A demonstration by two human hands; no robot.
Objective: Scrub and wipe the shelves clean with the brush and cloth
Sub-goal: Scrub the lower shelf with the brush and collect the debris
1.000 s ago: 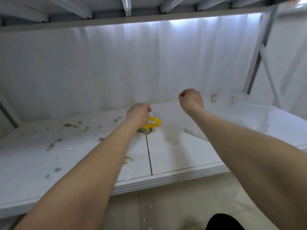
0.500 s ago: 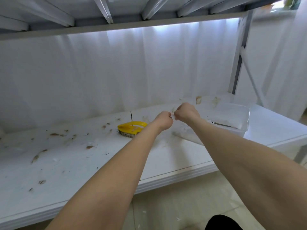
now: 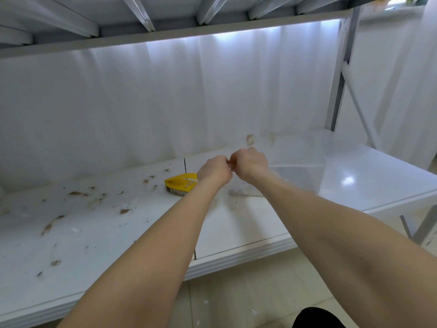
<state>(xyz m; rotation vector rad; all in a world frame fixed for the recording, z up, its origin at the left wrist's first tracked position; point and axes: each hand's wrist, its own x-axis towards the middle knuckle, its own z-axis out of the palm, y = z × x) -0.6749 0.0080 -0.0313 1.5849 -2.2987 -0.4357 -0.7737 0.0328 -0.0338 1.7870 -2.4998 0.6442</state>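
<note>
two fists meet knuckle to knuckle above the shelf (image 3: 248, 223): left grip (image 3: 215, 170) and right grip (image 3: 250, 165) are curled tight; whether they pinch anything i cannot tell. the yellow brush (image 3: 181, 183) sits bristles-down on the shelf, its end hidden by the left wrist. brown scraps (image 3: 75, 193) litter the left side; a clear tub (image 3: 298, 176) stands behind the right forearm.

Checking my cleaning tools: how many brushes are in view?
1: the yellow brush lies on the shelf, just left of the left hand. Others may be hidden.
</note>
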